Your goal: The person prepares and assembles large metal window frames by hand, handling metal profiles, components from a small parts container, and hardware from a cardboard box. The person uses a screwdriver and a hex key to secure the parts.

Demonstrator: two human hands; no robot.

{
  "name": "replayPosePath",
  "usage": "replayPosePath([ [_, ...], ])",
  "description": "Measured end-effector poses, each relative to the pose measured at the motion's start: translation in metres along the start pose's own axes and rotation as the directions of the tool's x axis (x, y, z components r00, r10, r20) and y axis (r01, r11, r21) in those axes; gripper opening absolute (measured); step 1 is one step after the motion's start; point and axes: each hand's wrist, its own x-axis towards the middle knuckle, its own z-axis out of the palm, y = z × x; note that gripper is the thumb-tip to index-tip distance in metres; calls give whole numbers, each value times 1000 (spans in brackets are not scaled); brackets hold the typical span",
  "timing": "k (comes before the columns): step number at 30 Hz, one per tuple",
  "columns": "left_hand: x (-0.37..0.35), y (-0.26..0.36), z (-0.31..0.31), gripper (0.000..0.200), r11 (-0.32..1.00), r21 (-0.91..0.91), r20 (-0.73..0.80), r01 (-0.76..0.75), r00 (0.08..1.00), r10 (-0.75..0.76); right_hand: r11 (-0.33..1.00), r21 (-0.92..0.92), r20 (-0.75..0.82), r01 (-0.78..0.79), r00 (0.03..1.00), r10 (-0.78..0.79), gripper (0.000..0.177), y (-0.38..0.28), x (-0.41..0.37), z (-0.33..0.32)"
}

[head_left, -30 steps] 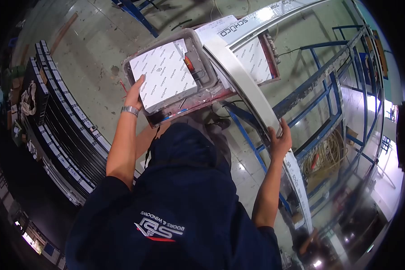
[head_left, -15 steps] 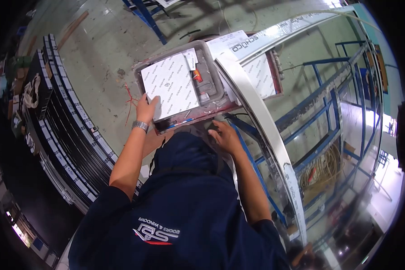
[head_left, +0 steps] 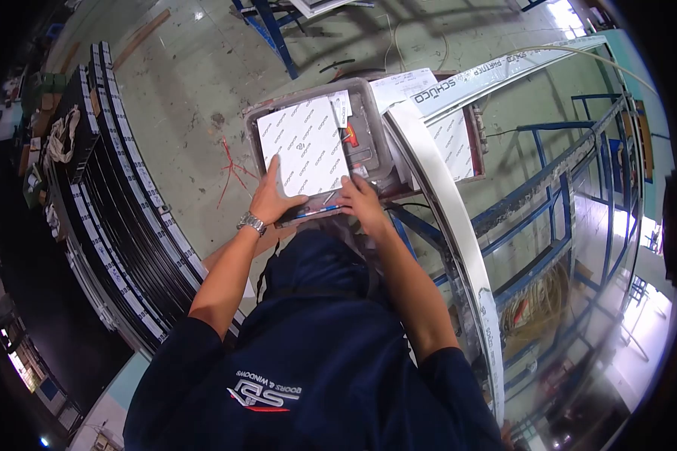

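Observation:
A flat white box (head_left: 302, 143) printed with rows of small logos lies over a grey plastic tray (head_left: 376, 124). My left hand (head_left: 272, 197), with a metal watch at the wrist, grips the box's near left corner, fingers along its side and thumb along the near edge. At the near right corner, my right hand (head_left: 362, 204) has its fingers closed against the box. Beside the box, inside the tray, sit a red-orange tool handle (head_left: 350, 135) and a small white packet (head_left: 341, 107). A blue pen-like item (head_left: 320, 211) lies below the near edge.
A long white frame profile (head_left: 447, 188) curves past my right arm, joined to a SCHÜCO-marked profile (head_left: 496, 71). Blue metal racking (head_left: 534, 210) stands at the right. Black profiles (head_left: 120, 218) are stacked at the left. Red strips (head_left: 232, 167) lie on the floor.
My right hand has moved up and forward to the box's near right corner. My left hand has shifted, its thumb now along the near edge. The camera view has tilted slightly.

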Motion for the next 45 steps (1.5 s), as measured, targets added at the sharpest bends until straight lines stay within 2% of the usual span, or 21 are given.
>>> replayPosePath([
  [4,11,-26,10,122,913,-407,-50,-8,999,-13,998,-56,4,10,1000,-10,85,3,11,10],
  [8,1,-7,2,104,845,-534,-62,37,995,-83,1000,-29,-101,-6,995,3,74,-12,7,11],
  [11,-3,3,-18,89,803,-586,-22,107,989,-147,995,-35,-27,94,995,-95,70,-60,-21,19],
  [14,-14,59,-70,75,619,-570,365,540,842,-398,960,-234,-136,153,973,-188,63,-98,-35,33],
  [15,-13,63,-75,71,608,-574,384,549,836,-392,925,-346,-151,157,964,-220,64,-107,-34,34],
  [19,-7,74,-84,69,616,-541,392,573,819,-418,887,-386,-74,253,950,-303,66,-121,-26,41],
  [20,-3,76,-89,71,653,-487,389,580,813,-433,910,-258,-64,326,934,-352,62,-112,-16,44],
  [21,-2,80,-94,74,687,-429,385,586,807,-447,901,-280,-69,331,929,-363,61,-112,-14,45],
  [23,-4,88,-97,82,948,-45,102,316,945,-310,882,-327,-74,340,921,-382,58,-111,-12,46],
  [25,-7,93,-91,85,877,478,-153,46,988,31,870,-271,-64,413,893,-445,60,-89,1,40],
  [26,-8,97,-85,86,867,490,-211,-97,951,226,894,-167,-60,416,900,-431,60,-78,-2,34],
  [28,-3,96,-71,84,836,508,-171,-210,926,337,902,-50,-57,428,901,-431,61,-60,-17,20],
  [29,-4,96,-64,83,816,513,-144,-266,910,388,948,16,-79,318,945,-316,61,-48,-25,12],
  [31,-7,100,-53,72,827,487,-123,-281,915,384,984,153,-103,94,992,-79,62,-26,-30,0],
  [34,-9,103,-47,62,872,409,-115,-269,933,342,971,235,-157,32,988,5,61,2,-29,-8],
  [37,3,84,-59,59,926,332,-128,-180,964,234,990,111,-175,84,983,-64,64,18,-12,-20],
  [40,9,97,-81,50,944,301,-186,-135,963,197,917,392,-137,75,990,-23,62,25,13,-20],
  [41,14,90,-81,48,921,355,-258,-162,930,262,879,477,-86,-10,995,58,50,33,29,-21],
  [42,21,81,-78,45,897,397,-323,-194,885,334,884,467,-126,13,991,52,52,32,30,-17],
  [44,35,62,-68,37,895,436,-403,-96,868,290,877,480,-130,23,990,45,32,56,57,-22],
  [45,38,66,-69,37,897,412,-418,-163,841,344,880,475,-153,32,987,46,24,52,51,-21],
])
